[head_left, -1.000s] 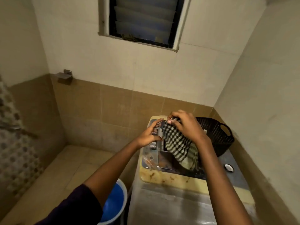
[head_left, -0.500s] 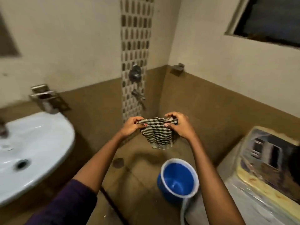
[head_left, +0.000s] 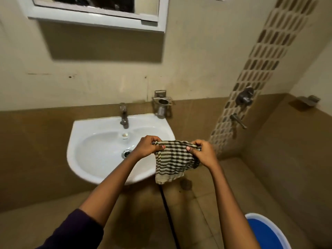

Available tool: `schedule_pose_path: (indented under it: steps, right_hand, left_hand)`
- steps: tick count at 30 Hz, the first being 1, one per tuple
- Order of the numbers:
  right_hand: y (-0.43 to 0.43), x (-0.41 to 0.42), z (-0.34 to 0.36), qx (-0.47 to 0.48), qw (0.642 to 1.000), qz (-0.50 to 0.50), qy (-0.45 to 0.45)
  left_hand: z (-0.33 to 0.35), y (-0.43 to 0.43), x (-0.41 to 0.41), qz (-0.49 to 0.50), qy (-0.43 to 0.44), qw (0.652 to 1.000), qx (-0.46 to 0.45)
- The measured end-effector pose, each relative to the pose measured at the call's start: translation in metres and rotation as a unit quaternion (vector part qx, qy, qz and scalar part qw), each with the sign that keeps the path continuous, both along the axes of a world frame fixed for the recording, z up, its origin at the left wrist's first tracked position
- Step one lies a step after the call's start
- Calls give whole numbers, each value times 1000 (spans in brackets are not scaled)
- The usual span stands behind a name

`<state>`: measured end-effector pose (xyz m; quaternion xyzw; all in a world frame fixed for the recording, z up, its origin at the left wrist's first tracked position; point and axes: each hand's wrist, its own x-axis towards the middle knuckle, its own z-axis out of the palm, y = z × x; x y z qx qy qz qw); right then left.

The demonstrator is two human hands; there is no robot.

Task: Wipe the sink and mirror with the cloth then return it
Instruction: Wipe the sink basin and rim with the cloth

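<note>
A checked dark-and-cream cloth [head_left: 173,159] hangs stretched between both hands over the right front rim of the white wall sink [head_left: 100,151]. My left hand [head_left: 148,146] pinches its top left corner, above the basin near the drain. My right hand [head_left: 203,153] pinches the top right corner, just past the sink's right edge. A white-framed mirror [head_left: 100,8] is on the wall above the sink, cut off by the top of the view.
A metal tap [head_left: 123,115] stands at the sink's back, with a steel cup holder [head_left: 162,105] to its right. Shower valves [head_left: 244,97] sit on the patterned tile strip. A blue bucket [head_left: 265,232] is on the floor at lower right. A dark pipe [head_left: 168,216] runs across the floor.
The view swung left from the washing machine past the shower corner to face the sink and mirror. Both hands carried the cloth along and now hold it spread over the sink's right edge.
</note>
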<state>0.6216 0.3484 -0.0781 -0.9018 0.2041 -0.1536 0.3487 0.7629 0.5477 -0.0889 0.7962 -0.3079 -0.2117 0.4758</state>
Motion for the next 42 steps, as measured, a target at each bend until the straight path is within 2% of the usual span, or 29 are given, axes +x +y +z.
schedule_pose_path:
  steps: [5,10,15,18,21,25,29,31,36,42]
  right_hand:
    - [11,44,-16,40,999,-17,2]
    - [5,79,-28,32,999,-29,11]
    - [-9,118,-42,-4,994,-104,19]
    - [3,128,-58,-59,986,-157,-19]
    - [30,130,-91,-37,991,-125,-29]
    - [54,131,-146,-77,992,-54,90]
    - [39,155,-152,-107,980,-64,152]
    - [22,174,-153,-116,980,-66,150]
    - [-21,233,-146,-80,984,-48,153]
    - [-16,320,-158,-165,978,-69,103]
  left_hand:
    - [-18,11,22,81,14,997,10]
    - [-39,-4,40,164,34,986,17]
    - [-47,-27,67,169,15,985,40]
    - [-57,-42,81,161,0,984,71]
    - [-69,-59,92,162,-2,982,96]
    - [-92,-67,105,153,26,981,118]
    - [-109,-62,108,173,35,979,102]
    - [-114,-56,106,182,-3,980,82]
    - [-103,-27,102,188,-161,966,69]
    - [-95,20,107,213,-182,957,76]
